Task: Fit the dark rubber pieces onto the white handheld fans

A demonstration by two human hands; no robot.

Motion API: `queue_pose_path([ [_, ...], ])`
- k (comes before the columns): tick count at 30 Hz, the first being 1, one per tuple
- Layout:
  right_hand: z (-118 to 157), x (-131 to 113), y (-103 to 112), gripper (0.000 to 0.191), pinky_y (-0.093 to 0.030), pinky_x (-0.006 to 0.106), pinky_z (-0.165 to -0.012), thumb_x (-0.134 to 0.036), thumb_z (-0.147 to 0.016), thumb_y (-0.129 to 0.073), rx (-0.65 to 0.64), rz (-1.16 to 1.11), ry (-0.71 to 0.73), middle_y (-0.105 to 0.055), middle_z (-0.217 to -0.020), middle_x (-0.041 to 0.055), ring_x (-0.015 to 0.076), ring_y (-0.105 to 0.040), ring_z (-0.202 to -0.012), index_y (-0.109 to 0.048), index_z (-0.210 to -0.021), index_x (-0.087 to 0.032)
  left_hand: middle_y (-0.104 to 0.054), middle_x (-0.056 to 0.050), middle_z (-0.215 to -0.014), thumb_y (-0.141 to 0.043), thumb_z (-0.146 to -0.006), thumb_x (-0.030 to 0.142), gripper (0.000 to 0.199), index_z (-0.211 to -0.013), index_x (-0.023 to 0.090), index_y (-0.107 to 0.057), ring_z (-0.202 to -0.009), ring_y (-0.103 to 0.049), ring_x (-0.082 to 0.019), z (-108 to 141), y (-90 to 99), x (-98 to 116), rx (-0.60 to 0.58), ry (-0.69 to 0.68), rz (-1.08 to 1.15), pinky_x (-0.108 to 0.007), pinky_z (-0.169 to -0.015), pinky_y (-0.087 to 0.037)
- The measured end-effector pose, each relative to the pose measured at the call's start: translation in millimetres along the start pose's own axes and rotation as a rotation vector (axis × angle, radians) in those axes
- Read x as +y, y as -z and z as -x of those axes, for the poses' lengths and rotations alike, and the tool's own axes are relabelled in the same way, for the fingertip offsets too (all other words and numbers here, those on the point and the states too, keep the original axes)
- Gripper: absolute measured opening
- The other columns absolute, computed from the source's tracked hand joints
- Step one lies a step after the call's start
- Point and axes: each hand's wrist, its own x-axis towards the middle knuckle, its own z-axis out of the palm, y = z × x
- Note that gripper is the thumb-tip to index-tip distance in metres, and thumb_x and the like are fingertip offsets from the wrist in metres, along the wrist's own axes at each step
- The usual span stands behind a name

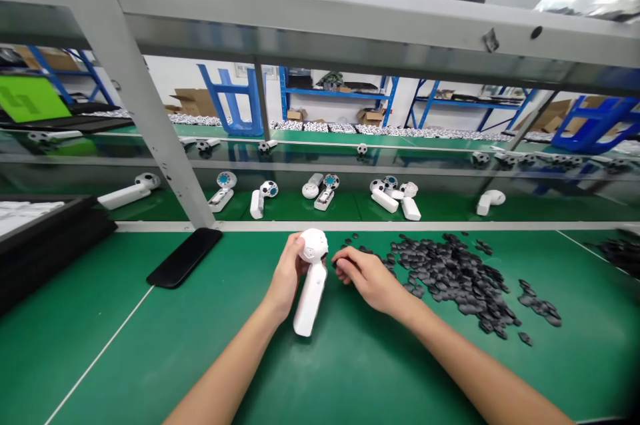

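Note:
A white device (310, 298) with a round ball-shaped head and a long handle is held over the green table, its handle pointing down toward me. My left hand (287, 272) grips it by the head and upper handle from the left. Just right of the head, my right hand (363, 273) pinches a small black piece (335, 264) between thumb and fingertips, apart from the device. To the right of that hand lies a spread pile of small black pieces (450, 272).
A black phone (185, 258) lies at the left, near a black tray (50, 245). Behind the table's rear rail (450, 226), several white and football-patterned devices (384, 195) rest on a green surface. A grey metal post (145, 92) rises left of my hands.

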Motion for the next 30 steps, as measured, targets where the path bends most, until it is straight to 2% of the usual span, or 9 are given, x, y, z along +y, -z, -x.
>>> queue_pose_path([
  [3, 3, -11, 5, 0.023, -0.059, 0.031, -0.074, -0.039, -0.103, -0.058, 0.045, -0.336, -0.125, -0.073, -0.088, 0.0027, 0.0191, -0.070, -0.079, -0.074, -0.110, -0.023, -0.066, -0.003, -0.096, -0.050, -0.097, 0.059, 0.044, -0.122, 0.024, -0.053, -0.071, -0.064, -0.019, 3, -3.0, 4, -0.063, 0.003, 0.065, -0.031, -0.065, -0.054],
  [5, 5, -18, 7, 0.024, -0.060, 0.032, -0.075, -0.041, -0.098, -0.066, 0.080, -0.453, -0.175, -0.075, -0.086, 0.0037, 0.0200, -0.072, -0.079, -0.078, -0.104, -0.021, -0.064, -0.002, -0.096, -0.047, -0.100, 0.058, 0.044, -0.131, 0.026, -0.050, -0.072, -0.062, -0.018, 8, -5.2, 6, -0.103, 0.003, 0.042, -0.030, -0.065, -0.052],
  [9, 7, -31, 10, 0.025, -0.059, 0.029, -0.070, -0.043, -0.091, -0.075, 0.120, -0.519, -0.233, -0.076, -0.076, 0.0034, 0.0187, -0.071, -0.072, -0.077, -0.087, -0.019, -0.062, -0.003, -0.100, -0.038, -0.105, 0.057, 0.044, -0.136, 0.028, -0.050, -0.077, -0.055, -0.017, 20, -6.3, 15, -0.168, -0.073, -0.205, -0.028, -0.069, -0.047],
  [14, 10, -41, 11, 0.027, -0.060, 0.028, -0.067, -0.045, -0.090, -0.077, 0.063, -0.631, -0.290, -0.076, -0.074, 0.0035, 0.0187, -0.073, -0.070, -0.074, -0.086, -0.018, -0.063, -0.003, -0.104, -0.029, -0.108, 0.057, 0.046, -0.143, 0.032, -0.046, -0.078, -0.051, -0.018, 29, -1.6, 32, -0.270, -0.165, -0.526, -0.029, -0.070, -0.042],
  [18, 13, -42, 8, 0.028, -0.060, 0.029, -0.067, -0.046, -0.091, -0.076, 0.088, -0.642, -0.308, -0.075, -0.074, 0.0032, 0.0194, -0.072, -0.070, -0.072, -0.085, -0.018, -0.065, -0.005, -0.109, -0.032, -0.106, 0.057, 0.048, -0.145, 0.031, -0.042, -0.087, -0.058, -0.021, 30, -1.0, 34, -0.281, -0.226, -0.659, -0.033, -0.078, -0.046],
  [20, 13, -42, 7, 0.028, -0.058, 0.029, -0.066, -0.046, -0.090, -0.075, 0.113, -0.593, -0.288, -0.075, -0.074, 0.0027, 0.0191, -0.071, -0.070, -0.072, -0.084, -0.019, -0.066, -0.004, -0.109, -0.048, -0.100, 0.059, 0.054, -0.145, 0.031, -0.039, -0.087, -0.061, -0.021, 29, -2.8, 30, -0.265, -0.241, -0.708, -0.033, -0.079, -0.048],
  [22, 13, -43, 7, 0.026, -0.053, 0.027, -0.064, -0.043, -0.088, -0.078, 0.158, -0.469, -0.252, -0.073, -0.072, 0.0016, 0.0170, -0.066, -0.067, -0.073, -0.080, -0.019, -0.067, -0.003, -0.109, -0.069, -0.088, 0.059, 0.069, -0.144, 0.032, -0.038, -0.086, -0.063, -0.022, 30, -5.4, 25, -0.234, -0.223, -0.757, -0.033, -0.077, -0.050],
  [24, 13, -44, 8, 0.025, -0.047, 0.025, -0.059, -0.041, -0.086, -0.080, 0.191, -0.340, -0.226, -0.072, -0.069, 0.0005, 0.0150, -0.061, -0.063, -0.073, -0.075, -0.019, -0.069, -0.003, -0.107, -0.078, -0.080, 0.057, 0.077, -0.141, 0.031, -0.039, -0.084, -0.064, -0.022, 30, -7.8, 21, -0.200, -0.189, -0.812, -0.032, -0.075, -0.051],
  [30, 15, -42, 9, 0.029, -0.038, 0.025, -0.054, -0.038, -0.088, -0.077, 0.188, -0.238, -0.254, -0.067, -0.063, -0.0013, 0.0133, -0.053, -0.059, -0.068, -0.069, -0.019, -0.070, -0.002, -0.101, -0.075, -0.083, 0.059, 0.066, -0.135, 0.030, -0.046, -0.082, -0.064, -0.021, 30, -12.7, 22, -0.192, -0.180, -0.838, -0.031, -0.074, -0.051],
])
